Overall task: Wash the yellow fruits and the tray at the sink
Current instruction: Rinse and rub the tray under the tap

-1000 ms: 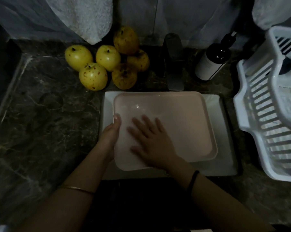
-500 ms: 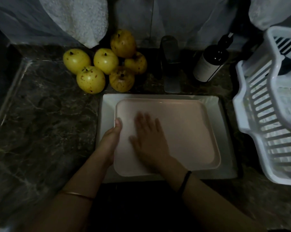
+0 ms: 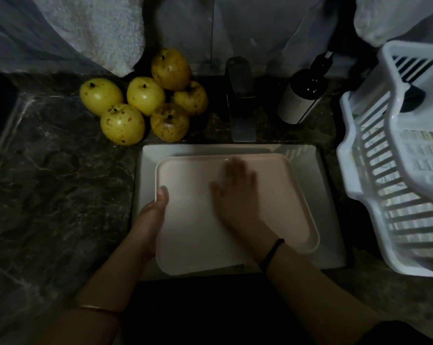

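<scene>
A pale pink tray (image 3: 190,235) lies flat in the white square sink (image 3: 322,195). My left hand (image 3: 150,217) grips the tray's left rim, thumb on top of the edge. My right hand (image 3: 238,195) lies flat on the tray's inner surface with fingers straight, blurred by motion, fingertips near the far rim. Several yellow fruits (image 3: 145,95) with brown spots are piled on the dark marble counter behind the sink's left corner. The dark faucet (image 3: 241,100) stands behind the sink; I cannot tell whether water runs.
A dark bottle with a white label (image 3: 302,95) stands right of the faucet. A white plastic dish rack (image 3: 399,165) fills the right side, close to the sink's edge. Pale towels (image 3: 106,31) hang on the back wall. Marble counter (image 3: 56,185) stretches to the left.
My right hand slid across the tray from its near left part toward the middle and far rim. My left hand kept its grip on the left rim.
</scene>
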`<state>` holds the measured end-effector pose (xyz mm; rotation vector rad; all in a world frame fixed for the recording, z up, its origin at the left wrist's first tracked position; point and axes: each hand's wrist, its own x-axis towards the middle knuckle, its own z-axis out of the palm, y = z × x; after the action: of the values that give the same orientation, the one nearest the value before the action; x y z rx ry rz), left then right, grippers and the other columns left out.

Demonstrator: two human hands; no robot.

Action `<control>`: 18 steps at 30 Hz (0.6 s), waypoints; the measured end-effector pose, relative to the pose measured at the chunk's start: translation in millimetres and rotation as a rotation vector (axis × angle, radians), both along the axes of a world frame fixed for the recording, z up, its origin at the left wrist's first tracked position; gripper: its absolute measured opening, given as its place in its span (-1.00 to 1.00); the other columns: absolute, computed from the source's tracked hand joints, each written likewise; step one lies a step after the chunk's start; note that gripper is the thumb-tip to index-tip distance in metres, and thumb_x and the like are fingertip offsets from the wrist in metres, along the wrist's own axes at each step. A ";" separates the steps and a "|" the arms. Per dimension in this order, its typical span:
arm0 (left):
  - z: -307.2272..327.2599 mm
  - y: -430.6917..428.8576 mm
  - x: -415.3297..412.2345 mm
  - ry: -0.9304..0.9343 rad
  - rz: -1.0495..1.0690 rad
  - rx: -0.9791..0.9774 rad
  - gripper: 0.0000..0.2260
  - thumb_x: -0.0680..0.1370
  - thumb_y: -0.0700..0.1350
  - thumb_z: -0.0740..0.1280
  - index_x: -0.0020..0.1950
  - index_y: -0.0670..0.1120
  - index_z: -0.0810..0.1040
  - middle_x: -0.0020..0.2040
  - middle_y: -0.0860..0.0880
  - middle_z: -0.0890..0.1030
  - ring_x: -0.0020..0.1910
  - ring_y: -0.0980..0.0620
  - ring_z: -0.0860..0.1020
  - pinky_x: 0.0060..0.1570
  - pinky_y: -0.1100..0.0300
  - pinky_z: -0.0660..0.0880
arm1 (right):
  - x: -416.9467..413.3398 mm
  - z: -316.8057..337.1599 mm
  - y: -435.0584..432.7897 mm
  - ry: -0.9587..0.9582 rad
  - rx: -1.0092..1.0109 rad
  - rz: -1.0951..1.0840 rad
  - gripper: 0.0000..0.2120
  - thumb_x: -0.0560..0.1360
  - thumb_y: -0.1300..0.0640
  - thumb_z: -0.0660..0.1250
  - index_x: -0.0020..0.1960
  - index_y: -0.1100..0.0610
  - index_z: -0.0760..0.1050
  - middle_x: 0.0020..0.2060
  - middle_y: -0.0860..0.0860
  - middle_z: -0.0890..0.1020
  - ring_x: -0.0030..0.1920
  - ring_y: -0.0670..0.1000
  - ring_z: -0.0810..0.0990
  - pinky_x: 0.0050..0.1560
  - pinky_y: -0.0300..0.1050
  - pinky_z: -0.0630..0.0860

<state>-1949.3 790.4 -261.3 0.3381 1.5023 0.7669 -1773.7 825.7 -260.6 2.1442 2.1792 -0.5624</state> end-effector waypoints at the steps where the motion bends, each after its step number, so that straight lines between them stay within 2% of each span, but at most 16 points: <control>1: -0.1 1.6 1.8 -0.003 0.005 0.010 -0.55 0.57 0.24 0.14 0.19 -0.06 0.57 0.05 -0.18 0.65 0.02 -0.19 0.62 0.04 -0.05 0.54 | -14.7 2.8 -8.1 0.013 0.033 0.156 -0.39 0.63 -0.14 -0.11 0.56 0.15 -0.14 0.55 0.11 -0.12 0.54 0.12 -0.18 0.47 0.11 -0.31; 3: -0.3 4.3 4.6 -0.019 0.002 0.029 -0.59 0.59 0.23 0.12 0.13 -0.02 0.58 0.01 -0.14 0.66 -0.02 -0.13 0.63 0.00 0.00 0.55 | -32.4 6.9 -27.0 0.046 0.098 0.486 -0.38 0.58 -0.14 -0.13 0.56 0.12 -0.04 0.55 0.07 -0.02 0.55 0.13 -0.11 0.46 0.14 -0.26; 5: 0.6 4.9 6.0 -0.023 0.011 0.039 -0.60 0.60 0.21 0.10 0.06 -0.02 0.59 -0.03 -0.14 0.67 -0.08 -0.10 0.64 -0.09 0.05 0.54 | -24.9 5.4 -29.2 0.003 0.135 0.672 -0.36 0.55 -0.18 -0.13 0.55 0.10 0.02 0.55 0.04 0.05 0.55 0.11 -0.05 0.46 0.12 -0.21; 6: 0.5 4.4 4.4 -0.024 0.012 0.037 -0.60 0.60 0.21 0.10 0.06 -0.03 0.59 -0.04 -0.15 0.68 -0.08 -0.12 0.64 -0.12 0.05 0.54 | -12.9 3.7 -21.9 -0.019 0.127 0.640 -0.34 0.55 -0.21 -0.15 0.56 0.10 -0.01 0.55 0.03 0.02 0.55 0.10 -0.07 0.47 0.10 -0.22; 10: 3.5 2.0 -5.5 -0.003 0.013 0.015 -0.57 0.57 0.24 0.14 0.10 -0.05 0.59 -0.05 -0.16 0.68 -0.06 -0.16 0.63 -0.12 0.03 0.54 | 57.6 -2.2 10.1 -0.088 0.024 0.221 -0.35 0.59 -0.25 -0.18 0.56 0.06 -0.20 0.55 0.01 -0.16 0.54 0.01 -0.22 0.49 0.02 -0.28; 13: 4.4 4.1 -12.6 0.035 0.015 0.005 -0.56 0.56 0.25 0.17 0.08 -0.08 0.60 -0.05 -0.17 0.68 -0.04 -0.17 0.63 0.02 -0.06 0.54 | 91.0 -1.5 11.4 -0.165 -0.030 0.158 -0.12 0.39 -0.40 -0.47 0.55 0.10 -0.21 0.55 0.05 -0.18 0.53 0.00 -0.26 0.48 0.02 -0.31; 14: 5.3 4.8 -14.2 0.046 0.011 0.008 -0.55 0.56 0.24 0.18 0.08 -0.09 0.60 -0.03 -0.19 0.67 -0.02 -0.19 0.63 0.09 -0.10 0.53 | 96.2 -1.3 9.5 -0.192 -0.051 0.129 -0.08 0.36 -0.42 -0.51 0.55 0.11 -0.22 0.55 0.06 -0.18 0.53 0.00 -0.26 0.46 0.06 -0.32; 16: 7.4 6.8 -16.5 0.069 -0.002 0.027 -0.52 0.54 0.26 0.20 0.14 -0.10 0.60 0.02 -0.19 0.66 0.01 -0.19 0.62 0.16 -0.15 0.50 | 99.5 0.2 2.0 -0.293 -0.103 0.060 -0.22 0.50 -0.33 -0.39 0.56 0.14 -0.20 0.55 0.05 -0.15 0.54 0.02 -0.23 0.44 0.20 -0.32; 18: 7.5 8.1 -16.7 0.085 -0.023 0.040 -0.49 0.52 0.28 0.22 0.19 -0.10 0.58 0.03 -0.18 0.66 0.01 -0.19 0.63 0.15 -0.15 0.50 | 95.6 4.3 -8.8 -0.387 -0.135 0.013 -0.35 0.61 -0.18 -0.22 0.56 0.20 -0.09 0.56 0.09 -0.03 0.55 0.09 -0.14 0.43 0.30 -0.28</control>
<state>-1966.0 798.5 -253.8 0.4219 1.5613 0.7734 -1678.1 816.9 -256.3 1.9709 1.8896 -0.2565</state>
